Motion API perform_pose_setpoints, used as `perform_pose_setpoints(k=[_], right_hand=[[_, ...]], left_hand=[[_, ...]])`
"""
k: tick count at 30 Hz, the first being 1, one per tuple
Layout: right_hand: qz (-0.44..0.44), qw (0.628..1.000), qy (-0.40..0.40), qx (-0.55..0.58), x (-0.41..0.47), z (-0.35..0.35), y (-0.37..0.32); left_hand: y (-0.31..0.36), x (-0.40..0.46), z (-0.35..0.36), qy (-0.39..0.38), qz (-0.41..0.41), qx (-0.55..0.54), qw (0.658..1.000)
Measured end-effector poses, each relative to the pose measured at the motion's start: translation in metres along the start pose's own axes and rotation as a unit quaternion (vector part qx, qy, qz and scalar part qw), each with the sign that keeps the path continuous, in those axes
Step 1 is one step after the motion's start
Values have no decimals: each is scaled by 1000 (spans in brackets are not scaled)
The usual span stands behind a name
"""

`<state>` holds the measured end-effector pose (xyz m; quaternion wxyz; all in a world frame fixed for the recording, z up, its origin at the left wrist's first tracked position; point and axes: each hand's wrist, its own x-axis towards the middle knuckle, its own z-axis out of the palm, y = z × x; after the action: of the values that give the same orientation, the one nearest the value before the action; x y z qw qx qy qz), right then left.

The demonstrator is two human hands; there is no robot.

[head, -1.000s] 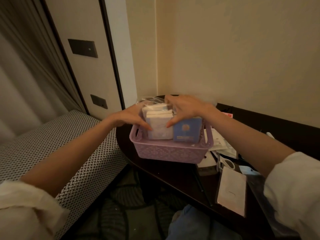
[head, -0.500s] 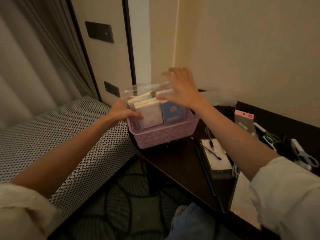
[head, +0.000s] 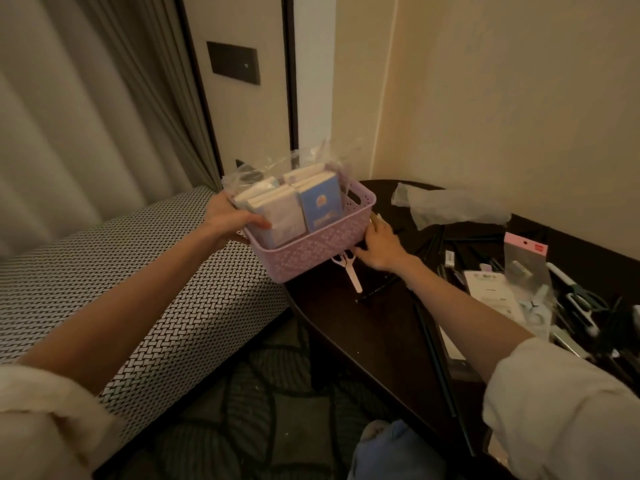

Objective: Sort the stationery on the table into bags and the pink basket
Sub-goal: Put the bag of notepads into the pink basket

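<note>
- Pink basket (head: 313,249) sits a little left of the frame's centre, at the left tip of the dark table (head: 349,327), tilted so that its near left corner overhangs the table edge.
- Left hand (head: 227,220) grips the basket's left rim, thumb hooked over the edge and lying against the packets inside; the other fingers are hidden behind the wall.
- Right hand (head: 379,249) lies against the basket's right side, fingers fairly straight and spread, holding nothing; whether the fingertips reach under the basket cannot be told.
- Inside the basket stand upright packets: a blue notebook (head: 320,209) to the right and pale notebooks (head: 275,216) to the left, with a crumpled clear bag (head: 277,164) rising above them.
- White scissors (head: 349,270) lie on the table just below the basket's right corner, handles partly tucked under it, beside the right hand.
- Another clear plastic bag (head: 450,206) lies flat on the table in the upper right, near the wall.
- At the right edge of the frame is a scatter of stationery: a pink-topped packet (head: 524,252), a white card pack (head: 490,292), dark pens and more scissors, too jumbled to count.
- A long dark pencil (head: 438,365) lies along the table towards the lower right.
- Left of the table is a bench with a black-and-white woven pattern (head: 138,282).
</note>
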<state>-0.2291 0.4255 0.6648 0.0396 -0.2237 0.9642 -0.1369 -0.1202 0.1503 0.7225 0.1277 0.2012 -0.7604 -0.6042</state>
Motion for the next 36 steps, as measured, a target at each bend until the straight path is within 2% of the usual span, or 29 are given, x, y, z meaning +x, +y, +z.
perform_pose_setpoints(k=[1,4,6,12,18,30,33,36], right_hand=[[-16,999,-26,-17,2,4,-4],[9,993,-114,-33,10,13,-7],[15,990,-134,-46,12,19,-8],[-14,985,-123,-123,28,28,-12],[-51,981,-120,-146,41,23,-1],[-39,970,-120,-206,5,15,42],[-19,975,-121,-184,1,8,44],[-21,990,-86,-111,3,-1,34]], left_hand=[[-1,1,-2,4,2,6,1000],[-7,0,-8,22,-3,11,1000],[-11,-2,-11,29,-1,15,999],[-14,-6,-19,35,-2,9,999],[-17,-5,-17,50,-12,-1,999],[-13,-5,7,82,-17,28,996],[-9,-6,16,81,-17,32,996],[-8,-7,24,74,-15,34,997]])
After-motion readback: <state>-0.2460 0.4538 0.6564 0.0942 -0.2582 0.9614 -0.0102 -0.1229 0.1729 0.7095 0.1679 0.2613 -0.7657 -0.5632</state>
